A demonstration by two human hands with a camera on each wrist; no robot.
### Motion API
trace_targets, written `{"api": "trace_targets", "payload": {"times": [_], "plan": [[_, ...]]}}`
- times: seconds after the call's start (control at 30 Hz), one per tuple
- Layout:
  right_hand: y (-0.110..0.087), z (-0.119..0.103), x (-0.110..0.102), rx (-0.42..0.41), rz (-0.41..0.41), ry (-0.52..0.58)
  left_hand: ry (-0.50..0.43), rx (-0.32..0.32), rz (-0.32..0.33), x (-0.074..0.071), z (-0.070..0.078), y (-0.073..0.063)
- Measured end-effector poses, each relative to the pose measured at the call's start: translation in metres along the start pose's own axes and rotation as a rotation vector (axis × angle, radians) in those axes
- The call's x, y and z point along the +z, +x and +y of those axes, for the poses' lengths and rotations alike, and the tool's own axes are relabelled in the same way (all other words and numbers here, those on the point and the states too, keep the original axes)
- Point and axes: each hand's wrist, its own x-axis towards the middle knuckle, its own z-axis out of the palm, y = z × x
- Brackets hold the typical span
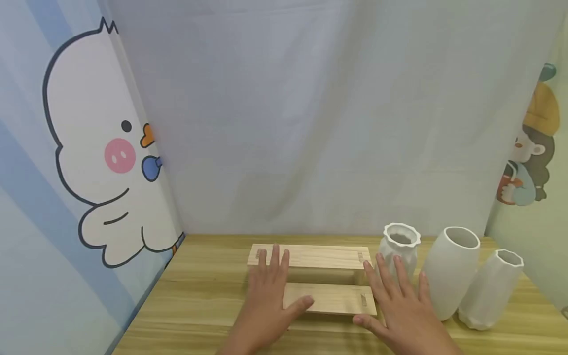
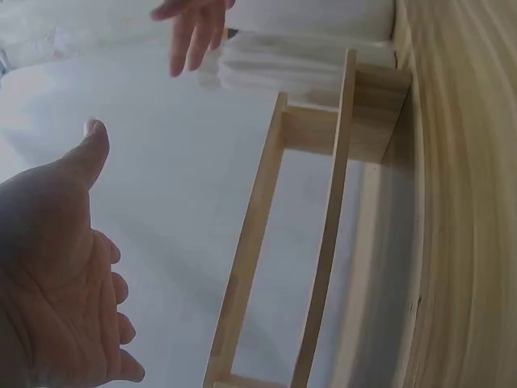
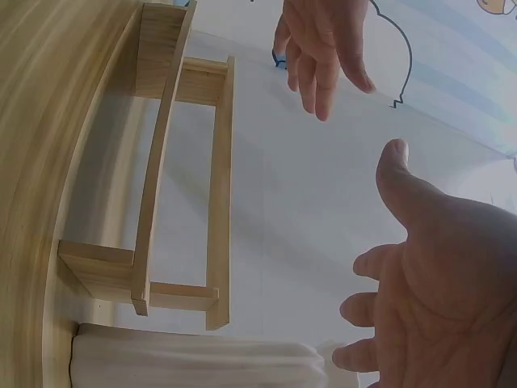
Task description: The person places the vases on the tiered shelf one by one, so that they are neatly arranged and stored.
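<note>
A small two-level wooden rack (image 1: 330,298) stands on the table, with a higher plank (image 1: 310,255) behind a lower front one. My left hand (image 1: 268,301) hovers over the rack's left part, fingers spread and thumb out, and hides that end in the head view. Palm down, my right hand (image 1: 401,308) is held beside the rack's right end, its fingers overlapping a white vase (image 1: 389,246) with a scalloped rim. Both wrist views show air between the hands and the rack's planks (image 2: 327,234), and neither hand holds anything.
Right of the scalloped vase stand a taller smooth white vase (image 1: 450,276) and a slimmer faceted one (image 1: 490,293). A grey curtain (image 1: 284,123) hangs behind the wood-grain table (image 1: 195,286). Cartoon-printed cloth (image 1: 84,118) lines the left side.
</note>
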Motion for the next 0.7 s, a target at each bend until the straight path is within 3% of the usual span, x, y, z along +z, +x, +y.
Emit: {"api": "trace_targets", "payload": {"times": [0.23, 0.4, 0.57, 0.7], "plan": [[0.000, -0.002, -0.003, 0.005, -0.018, 0.016, -0.426, -0.093, -0.035, -0.023, -0.046, 0.010], [-0.001, -0.003, -0.005, 0.005, -0.019, 0.009, -0.718, -0.177, -0.087, -0.031, -0.078, 0.013], [-0.002, -0.004, -0.005, 0.011, -0.022, -0.002, -0.900, -0.261, -0.091, -0.027, -0.102, 0.015], [-0.002, -0.003, -0.007, 0.022, -0.026, 0.001, -0.953, -0.350, -0.089, -0.020, -0.114, 0.015]]}}
